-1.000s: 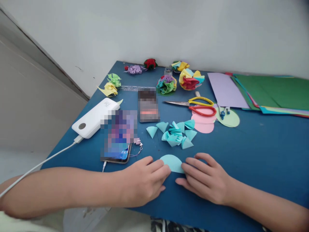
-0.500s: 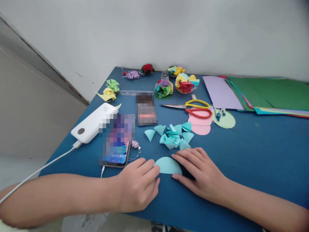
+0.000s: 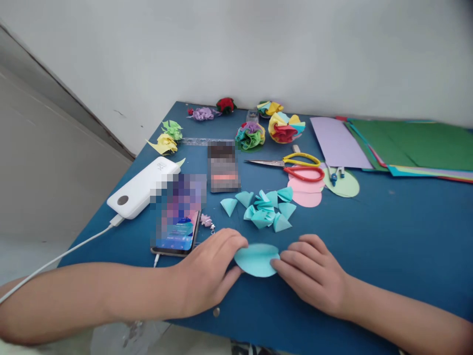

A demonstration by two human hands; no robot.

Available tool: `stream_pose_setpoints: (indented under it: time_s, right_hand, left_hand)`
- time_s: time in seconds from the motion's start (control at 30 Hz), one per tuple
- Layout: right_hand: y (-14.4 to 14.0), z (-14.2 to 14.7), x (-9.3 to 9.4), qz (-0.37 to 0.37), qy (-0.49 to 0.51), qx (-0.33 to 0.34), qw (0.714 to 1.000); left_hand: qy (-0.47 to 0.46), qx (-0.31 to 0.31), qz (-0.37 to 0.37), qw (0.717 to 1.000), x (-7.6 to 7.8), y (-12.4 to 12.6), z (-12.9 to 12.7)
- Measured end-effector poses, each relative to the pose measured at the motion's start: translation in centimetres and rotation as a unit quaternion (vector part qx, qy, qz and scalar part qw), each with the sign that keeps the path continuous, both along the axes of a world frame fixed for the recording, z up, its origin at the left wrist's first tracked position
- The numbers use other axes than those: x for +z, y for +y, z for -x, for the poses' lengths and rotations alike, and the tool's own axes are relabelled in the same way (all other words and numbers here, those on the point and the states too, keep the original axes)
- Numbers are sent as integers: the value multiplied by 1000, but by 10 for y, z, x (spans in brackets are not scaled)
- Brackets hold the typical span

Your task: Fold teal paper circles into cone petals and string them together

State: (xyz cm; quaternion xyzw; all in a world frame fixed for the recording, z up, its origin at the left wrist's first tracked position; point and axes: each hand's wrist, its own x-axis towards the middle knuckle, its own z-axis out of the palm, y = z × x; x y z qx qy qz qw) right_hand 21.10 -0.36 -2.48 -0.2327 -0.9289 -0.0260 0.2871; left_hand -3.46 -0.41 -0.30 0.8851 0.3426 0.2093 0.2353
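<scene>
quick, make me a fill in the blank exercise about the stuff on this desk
The left hand and the ____ hand both touch the turquoise paper circle.
The scissors have handles in yellow and ____.
The white power bank has a white ____ plugged into it.

Missing words: right; red; cable

Lots of room on your right, a crowd on your left

Your right hand (image 3: 314,278) can slide right across the wide blue table (image 3: 406,236), up to the big paper stack (image 3: 424,143). Straight ahead, little folded papers (image 3: 263,218) block the way, with scissors (image 3: 301,166) behind them. Your left hand (image 3: 214,276) has a phone (image 3: 177,234) just beside it.
</scene>
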Motion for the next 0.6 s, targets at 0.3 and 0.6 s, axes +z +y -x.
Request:
stream_pose_setpoints:
  time_s: [0.3, 0.6]
  right_hand:
    - [-5, 1, 5, -78, -94, -33, 992]
    - [-6, 0, 1, -55, -114, -27, 992]
  left_hand:
    - [30, -25, -89, 995, 2, 2, 0]
    - [17, -92, -322, 942, 0, -5, 1]
